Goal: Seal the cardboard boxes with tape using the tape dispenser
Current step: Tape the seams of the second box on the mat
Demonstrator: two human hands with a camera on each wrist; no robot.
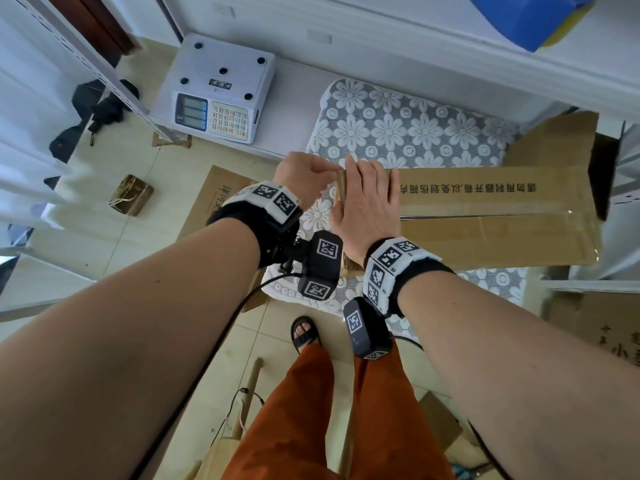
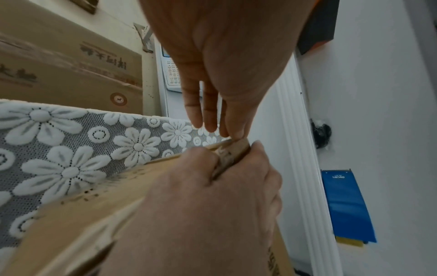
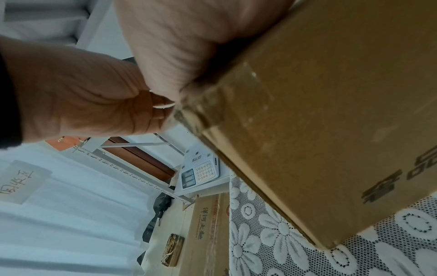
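Head view: long brown cardboard box (image 1: 485,216), printed characters, glossy taped seam.

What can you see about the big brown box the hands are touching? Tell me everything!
The cardboard box is long, brown and plain, with dark printed characters along its top. It lies flat on a flowery lace cloth. Shiny clear tape runs down the seam between its closed flaps. The right hand presses flat on its left end, fingers straight, while the left hand pinches at that end's far corner.
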